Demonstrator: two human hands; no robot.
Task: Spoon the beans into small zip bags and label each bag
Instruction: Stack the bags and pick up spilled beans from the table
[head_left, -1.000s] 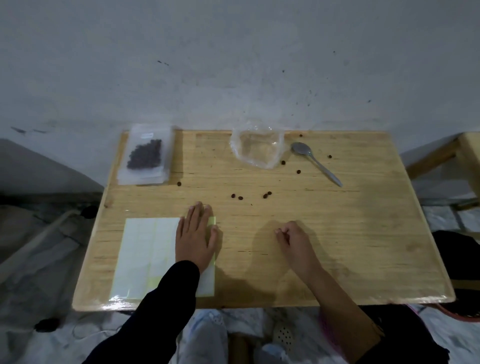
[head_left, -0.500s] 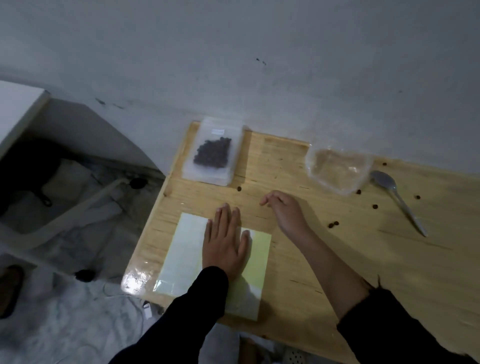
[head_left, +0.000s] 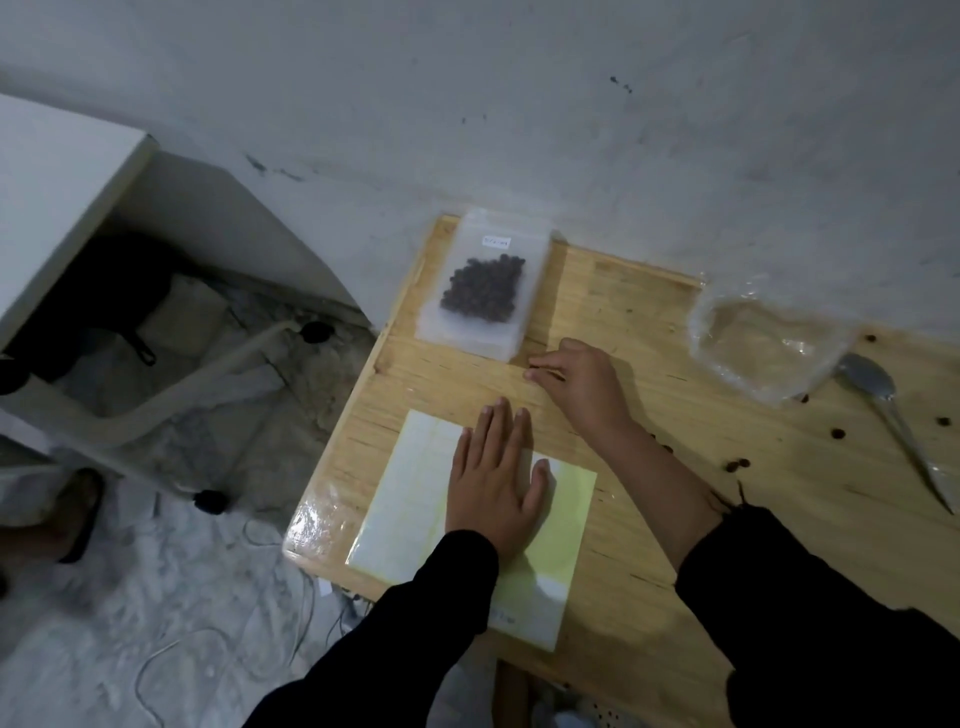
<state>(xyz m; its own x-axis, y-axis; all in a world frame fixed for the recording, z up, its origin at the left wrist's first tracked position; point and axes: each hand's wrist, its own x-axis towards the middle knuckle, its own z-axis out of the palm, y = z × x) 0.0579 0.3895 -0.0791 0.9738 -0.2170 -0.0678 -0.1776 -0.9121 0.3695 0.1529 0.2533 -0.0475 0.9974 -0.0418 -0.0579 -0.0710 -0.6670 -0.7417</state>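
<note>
A clear zip bag (head_left: 483, 286) holding dark beans and bearing a small white label lies on a stack of bags at the table's far left corner. My right hand (head_left: 582, 384) sits just off that stack's near right corner, its fingertips pinched together on a small dark loose bean. My left hand (head_left: 493, 483) presses flat on the sheet of white labels (head_left: 405, 499) at the near left. An empty crumpled clear bag (head_left: 763, 348) lies far right, with a metal spoon (head_left: 883, 405) beside it. Several loose beans (head_left: 737, 464) dot the wood.
The wooden table (head_left: 779, 519) stands against a grey wall. Its left edge drops to a floor with cables, a sandal (head_left: 78, 514) and a white cabinet (head_left: 52, 208).
My right hand has travelled from the table's middle to the corner of the bag stack and closed its fingertips there. The view has swung left. My left hand stayed on the label sheet.
</note>
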